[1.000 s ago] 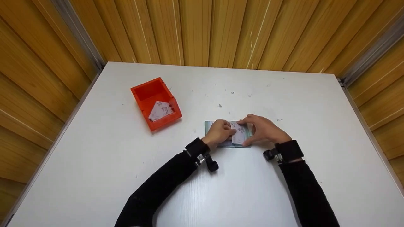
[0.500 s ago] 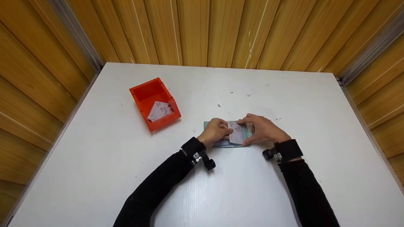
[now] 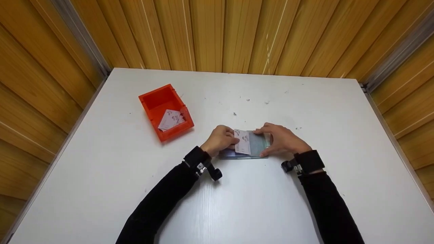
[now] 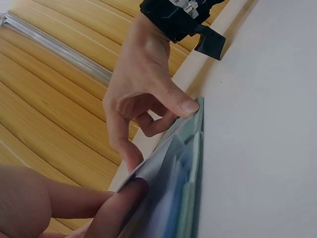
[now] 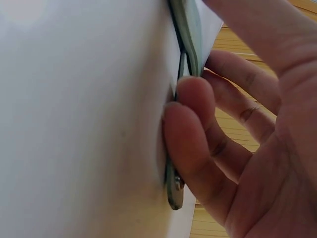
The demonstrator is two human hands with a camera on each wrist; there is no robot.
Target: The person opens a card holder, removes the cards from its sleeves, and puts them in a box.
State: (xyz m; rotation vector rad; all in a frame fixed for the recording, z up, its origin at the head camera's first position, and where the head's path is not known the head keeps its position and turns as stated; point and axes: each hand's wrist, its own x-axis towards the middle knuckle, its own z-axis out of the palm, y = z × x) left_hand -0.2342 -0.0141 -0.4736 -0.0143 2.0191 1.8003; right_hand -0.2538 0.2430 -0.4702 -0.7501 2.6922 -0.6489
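A flat pale-green card holder (image 3: 258,144) lies open on the white table, with a bluish area on its left part. My left hand (image 3: 219,139) pinches a white printed card (image 3: 243,142) at its left edge, over the holder. In the left wrist view the card slants up from the holder, and the left fingers (image 4: 119,208) are partly cut off. My right hand (image 3: 286,139) holds the holder's right part, thumb at the near edge and fingers at the far edge. Close up, the right wrist view has a small metal snap (image 5: 179,181) beside curled fingertips (image 5: 184,131).
A red-orange open box (image 3: 157,101) stands to the left, farther back, with several white printed cards (image 3: 169,119) inside. Wood-look panels (image 3: 206,37) wall the table (image 3: 305,101) at the back and sides. Small dark marks dot the tabletop.
My left hand has moved left with the white card, from the holder's right part towards its middle, baring the green surface on the right. The right hand has stayed in place.
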